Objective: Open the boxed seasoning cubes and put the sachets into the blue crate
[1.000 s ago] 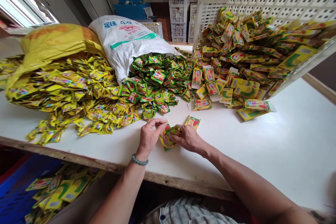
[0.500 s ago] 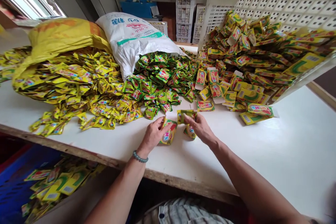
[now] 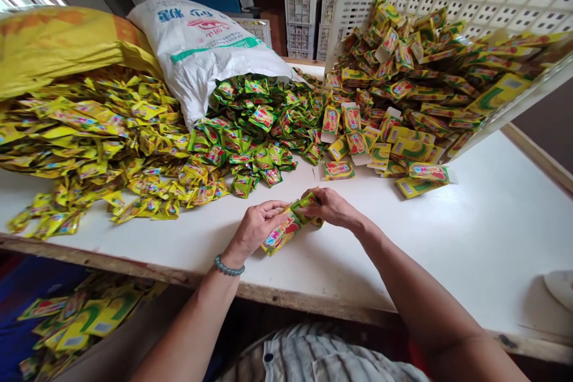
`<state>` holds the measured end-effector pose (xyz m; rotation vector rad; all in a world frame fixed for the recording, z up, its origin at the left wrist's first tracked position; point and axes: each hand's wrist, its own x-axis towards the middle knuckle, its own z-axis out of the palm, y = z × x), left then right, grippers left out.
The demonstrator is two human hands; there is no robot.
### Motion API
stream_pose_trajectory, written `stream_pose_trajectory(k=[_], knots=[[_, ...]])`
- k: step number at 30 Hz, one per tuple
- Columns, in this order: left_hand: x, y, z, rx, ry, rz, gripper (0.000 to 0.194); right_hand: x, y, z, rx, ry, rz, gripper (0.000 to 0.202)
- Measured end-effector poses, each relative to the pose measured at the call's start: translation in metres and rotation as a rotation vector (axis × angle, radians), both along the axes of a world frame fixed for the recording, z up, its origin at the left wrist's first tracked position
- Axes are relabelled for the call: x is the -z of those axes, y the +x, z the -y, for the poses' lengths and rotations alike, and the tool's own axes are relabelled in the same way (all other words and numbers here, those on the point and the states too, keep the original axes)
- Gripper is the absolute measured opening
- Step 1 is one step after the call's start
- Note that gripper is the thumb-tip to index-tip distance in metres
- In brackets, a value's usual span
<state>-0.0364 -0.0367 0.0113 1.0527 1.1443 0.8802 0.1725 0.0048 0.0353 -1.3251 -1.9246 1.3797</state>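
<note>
My left hand (image 3: 257, 228), with a beaded bracelet on its wrist, is closed on a small printed box (image 3: 280, 236) above the white table (image 3: 358, 262). The box lies tilted, its upper end toward my right hand (image 3: 333, 208). That hand pinches a green packet (image 3: 307, 206) right at the box's upper end. Whether the packet is inside the box's opening is hidden by the fingers. Behind the hands lie a heap of green packets (image 3: 264, 158) and, to the left, a heap of yellow packets (image 3: 156, 161).
A white sack (image 3: 215, 42) and a yellow sack (image 3: 67, 42) stand behind the packets. At the right, a tipped white crate (image 3: 447, 3) spills many small boxes (image 3: 412, 149). A blue crate (image 3: 27, 310) with flat boxes sits below the table at the lower left.
My right hand has brought the green packet left against the box's end. The box has tilted in my left hand. The whole view has shifted a little.
</note>
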Motion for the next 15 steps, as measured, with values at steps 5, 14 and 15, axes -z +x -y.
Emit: stream_pose_trajectory(k=[5,14,15], knots=[[0.005,0.001,-0.001,-0.013,-0.024,0.04,0.05,0.002,-0.01,0.005,0.067,-0.019,-0.008,0.021],[-0.003,0.001,-0.003,-0.084,-0.114,0.114,0.054,0.009,-0.017,0.005,0.175,0.128,-0.035,0.032],[-0.003,0.001,-0.003,-0.083,-0.114,0.118,0.054,0.011,-0.018,0.004,0.189,0.166,-0.012,0.031]])
